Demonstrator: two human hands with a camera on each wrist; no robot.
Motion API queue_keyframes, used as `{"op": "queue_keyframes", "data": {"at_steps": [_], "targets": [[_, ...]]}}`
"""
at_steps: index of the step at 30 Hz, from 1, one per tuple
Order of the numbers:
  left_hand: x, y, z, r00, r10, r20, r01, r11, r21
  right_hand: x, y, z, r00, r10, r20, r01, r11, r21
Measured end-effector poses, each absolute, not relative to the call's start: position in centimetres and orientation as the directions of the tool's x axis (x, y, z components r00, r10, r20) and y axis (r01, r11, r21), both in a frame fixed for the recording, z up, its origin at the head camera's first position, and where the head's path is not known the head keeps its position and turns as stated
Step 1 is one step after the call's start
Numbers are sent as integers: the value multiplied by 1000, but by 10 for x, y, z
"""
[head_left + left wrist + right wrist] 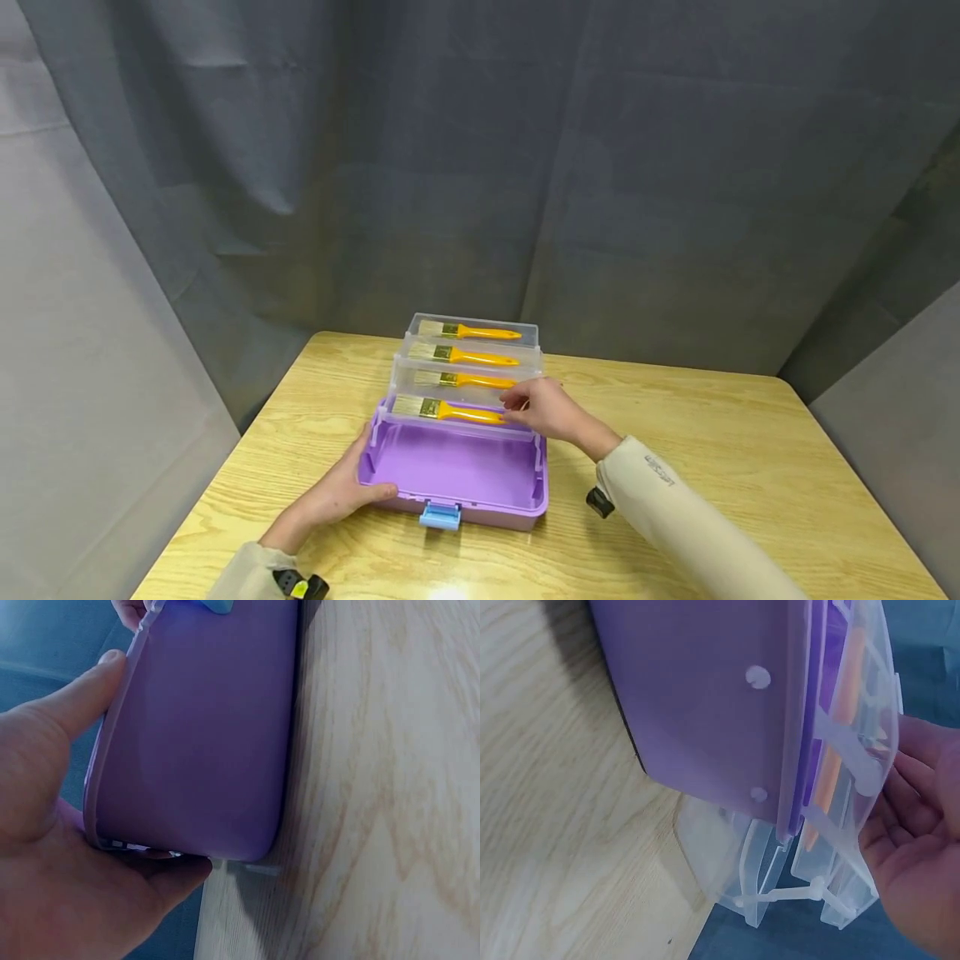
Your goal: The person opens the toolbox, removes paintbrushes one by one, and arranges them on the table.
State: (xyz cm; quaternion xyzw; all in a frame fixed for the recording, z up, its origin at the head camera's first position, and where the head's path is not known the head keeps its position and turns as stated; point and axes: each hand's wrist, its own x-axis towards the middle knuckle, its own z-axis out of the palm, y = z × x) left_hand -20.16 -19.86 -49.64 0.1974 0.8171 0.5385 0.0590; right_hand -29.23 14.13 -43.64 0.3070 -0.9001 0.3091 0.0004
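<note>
A purple toolbox [457,468] stands with its clear tiered trays [405,385] folded out toward the back. Several paintbrushes with yellow handles and pale bristles lie in the tiers, one in each. My left hand [341,487] grips the box's front left corner, thumb over the front rim and fingers along the left wall. At the right end of the lowest tier is my right hand [551,408], loosely curled, with thumb and index finger apart and fingertips right at the handle end of the nearest paintbrush [457,412]. In the right wrist view, the clear tray side overlaps the right fingertips.
A light blue latch [440,516] hangs from the front of the box. The wooden table [712,467] extends to both sides, its back edge close behind the trays. Dark grey curtain [525,167] hangs beyond, with paler cloth panels at left and right.
</note>
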Motion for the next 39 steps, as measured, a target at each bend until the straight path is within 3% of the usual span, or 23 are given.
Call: {"op": "queue_keyframes", "data": {"at_steps": [18, 27, 34, 39], "targets": [[-200, -197, -498, -916, 384, 113, 257, 348, 902, -308, 121, -443, -745, -654, 130, -641, 649, -410], [-202, -197, -497, -913, 390, 123, 263, 329, 907, -304, 118, -434, -808, -556, 197, -534, 550, -642], [-202, -197, -496, -917, 385, 109, 250, 338, 907, -293, 119, -428, -904, -409, 124, -340, 512, -789], [-200, -199, -496, -935, 348, 70, 217, 405, 888, -288, 129, -424, -935, -346, 80, -235, 431, -871]]}}
